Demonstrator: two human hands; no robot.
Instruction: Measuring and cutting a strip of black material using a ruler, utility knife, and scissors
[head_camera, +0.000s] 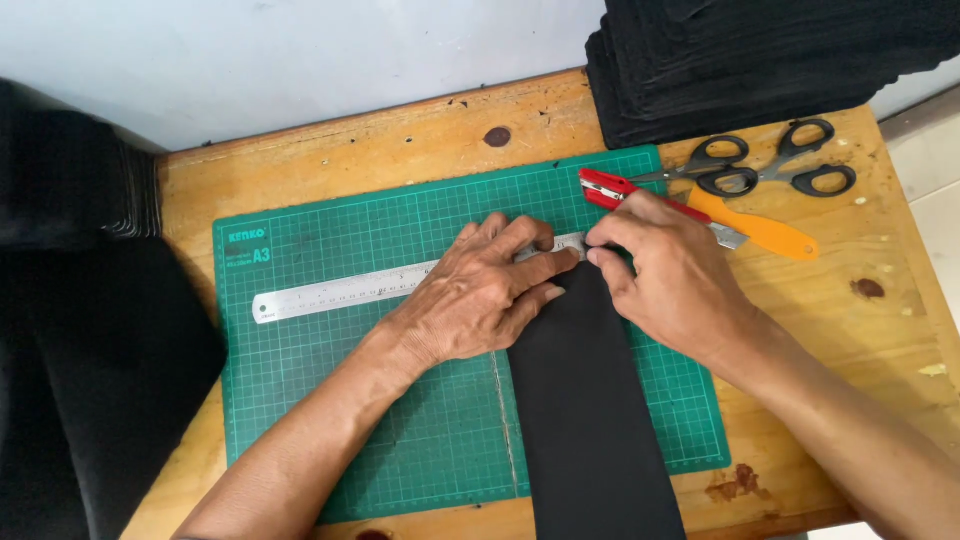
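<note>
A green cutting mat (330, 400) lies on a wooden table (380, 140). A steel ruler (330, 293) lies across the mat and over the far end of a long black fabric strip (590, 420). My left hand (480, 295) presses flat on the ruler, fingers spread onto the strip's top edge. My right hand (670, 275) pinches the strip's far end at the ruler, fingertips meeting those of the left. A red utility knife (610, 188) lies just beyond my right hand, partly hidden by it.
Two black-handled scissors (770, 170) and an orange-handled cutter (765, 235) lie at the right of the mat. A stack of black fabric pieces (760, 60) sits at the far right corner. Dark fabric (90, 330) hangs off the table's left side.
</note>
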